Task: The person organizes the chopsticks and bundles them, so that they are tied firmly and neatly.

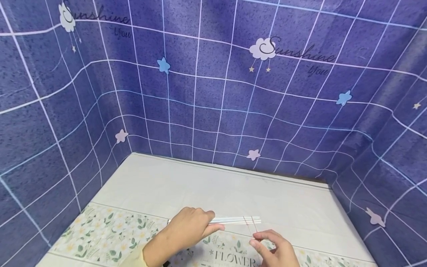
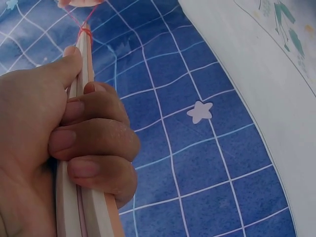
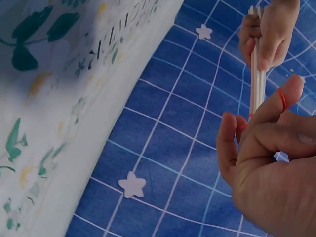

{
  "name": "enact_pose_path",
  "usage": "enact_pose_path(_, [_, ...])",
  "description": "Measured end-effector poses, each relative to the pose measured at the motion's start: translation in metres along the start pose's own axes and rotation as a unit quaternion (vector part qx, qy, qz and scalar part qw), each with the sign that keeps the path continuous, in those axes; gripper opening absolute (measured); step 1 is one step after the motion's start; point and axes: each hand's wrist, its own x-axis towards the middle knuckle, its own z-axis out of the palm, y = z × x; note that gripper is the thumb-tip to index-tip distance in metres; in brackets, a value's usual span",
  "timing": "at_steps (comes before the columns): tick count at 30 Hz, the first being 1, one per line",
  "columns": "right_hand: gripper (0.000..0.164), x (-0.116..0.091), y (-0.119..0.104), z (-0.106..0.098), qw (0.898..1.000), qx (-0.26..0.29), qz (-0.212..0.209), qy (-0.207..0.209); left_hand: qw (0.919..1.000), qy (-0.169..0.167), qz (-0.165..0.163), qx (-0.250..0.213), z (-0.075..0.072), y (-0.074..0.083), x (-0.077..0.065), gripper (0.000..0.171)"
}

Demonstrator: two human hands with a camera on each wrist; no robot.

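Note:
My left hand [image 1: 187, 228] grips a bundle of pale, slender sticks like chopsticks [image 1: 235, 220], its fingers wrapped round them in the left wrist view. The sticks' far ends point to the right, past the thumb. A thin red rubber band [image 2: 86, 32] is looped round the bundle close to that end. From there its strands stretch to my right hand [image 1: 276, 249], just below and right of the stick ends. In the right wrist view the red band [image 3: 282, 98] crosses one finger near its tip, with the other fingers bent. The left palm hides part of the bundle.
Beneath the hands lies a white tabletop [image 1: 186, 178] with a flower-print strip [image 1: 110, 233] along its front. A blue grid-patterned curtain [image 1: 213, 92] with stars and clouds rises behind the table and along both sides.

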Motion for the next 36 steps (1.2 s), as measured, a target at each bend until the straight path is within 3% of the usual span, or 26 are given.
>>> enact_pose_path(3, [0.038,0.003,0.002,-0.005,0.997,0.044,0.042,-0.046,1.0000,-0.003,0.000,0.001,0.001,-0.001,0.000,0.055])
enact_pose_path(7, [0.051,0.007,0.006,-0.010,0.988,0.100,0.066,-0.092,1.0000,-0.005,0.008,0.003,0.000,-0.001,-0.001,0.055])
enact_pose_path(13, [0.067,0.011,0.017,-0.016,0.965,0.185,0.032,-0.186,0.9996,0.000,0.028,-0.005,-0.001,-0.001,-0.003,0.054])
enact_pose_path(20, [0.081,0.012,0.016,-0.027,0.934,0.215,0.026,-0.285,0.9992,0.001,0.040,0.002,-0.001,-0.001,-0.004,0.053])
enact_pose_path(23, [0.079,0.013,0.016,-0.028,0.913,0.248,0.012,-0.323,0.9990,0.002,0.045,-0.001,-0.002,-0.001,-0.005,0.052])
enact_pose_path(27, [0.075,0.014,0.016,-0.028,0.874,0.309,0.014,-0.375,0.9986,0.004,0.052,-0.009,-0.001,-0.003,-0.006,0.052])
enact_pose_path(29, [0.075,0.015,0.016,-0.029,0.863,0.321,0.027,-0.390,0.9977,0.012,0.066,-0.010,-0.001,-0.004,-0.007,0.051])
enact_pose_path(31, [0.077,0.015,0.016,-0.031,0.861,0.318,0.041,-0.394,0.9955,0.025,0.091,-0.007,0.000,-0.005,-0.007,0.050])
enact_pose_path(33, [0.082,0.014,0.017,-0.031,0.866,0.307,0.054,-0.391,0.9923,0.040,0.118,-0.001,0.000,-0.005,-0.007,0.050])
enact_pose_path(36, [0.089,0.015,0.017,-0.030,0.889,0.268,0.049,-0.369,0.9883,0.039,0.147,0.006,0.000,-0.004,-0.007,0.051])
